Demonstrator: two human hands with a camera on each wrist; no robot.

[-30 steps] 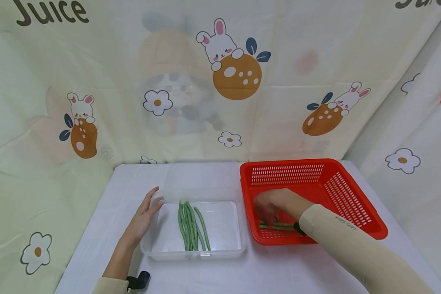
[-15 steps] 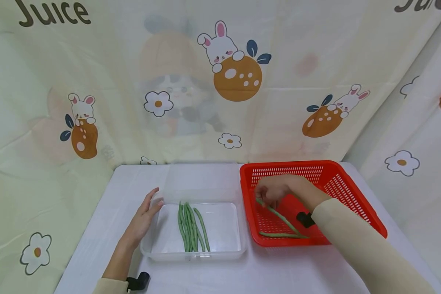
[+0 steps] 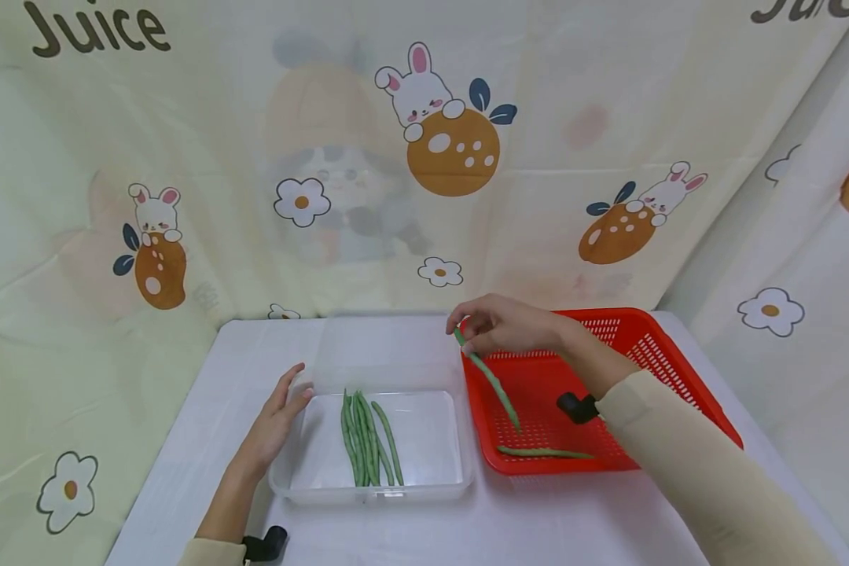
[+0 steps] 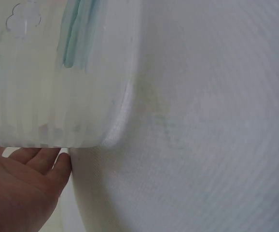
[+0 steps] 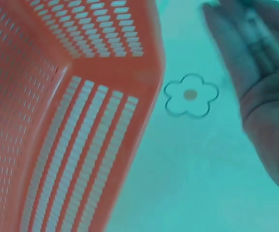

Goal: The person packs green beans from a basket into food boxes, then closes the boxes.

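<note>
My right hand (image 3: 505,324) pinches one end of a green bean (image 3: 494,381) above the left side of the red basket (image 3: 679,377); the bean's other end slants down into the basket. A second green bean (image 3: 545,453) lies along the basket's front wall. My left hand (image 3: 272,420) rests with straight fingers against the left side of the clear plastic box (image 3: 424,494). Several green beans (image 3: 365,440) lie side by side in the box. In the left wrist view, the left fingertips (image 4: 61,166) are at the box's wall. The right wrist view shows the right hand (image 5: 265,72) beyond the basket's rim.
The box's clear lid (image 3: 389,338) lies folded back behind it. The basket stands right beside the box on a white-covered table (image 3: 509,527). A printed curtain (image 3: 354,283) hangs along the back edge, and another closes off the right side.
My right hand has risen from inside the basket toward its back left rim, lifting one green bean. The other bean stays on the basket floor. My left hand has not moved.
</note>
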